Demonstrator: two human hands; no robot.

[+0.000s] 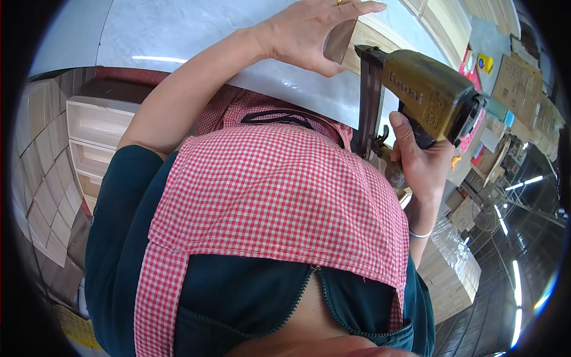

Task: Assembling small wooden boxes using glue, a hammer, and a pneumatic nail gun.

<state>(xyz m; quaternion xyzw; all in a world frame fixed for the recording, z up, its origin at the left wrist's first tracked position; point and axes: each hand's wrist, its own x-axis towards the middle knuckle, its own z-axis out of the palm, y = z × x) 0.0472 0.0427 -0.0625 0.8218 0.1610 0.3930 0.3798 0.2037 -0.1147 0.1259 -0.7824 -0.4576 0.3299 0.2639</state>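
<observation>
My right hand is closed around the black handle of a nail gun, a tool with a worn yellow-gold body and a long dark magazine. Its nose points toward my left hand, over the pale wood on the table. My left hand spans the end of a wooden piece, thumb on the near side and fingers on the far side. The face of that piece toward my palm looks brown and shaded. Part of it is hidden by the hand, and a pale wooden board lies just beyond.
The white, glossy tabletop runs along the front of my apron. Wooden frames lie at the far right. Open wooden boxes are stacked low on the left. Cardboard boxes and stacked, wrapped wood stand to the right.
</observation>
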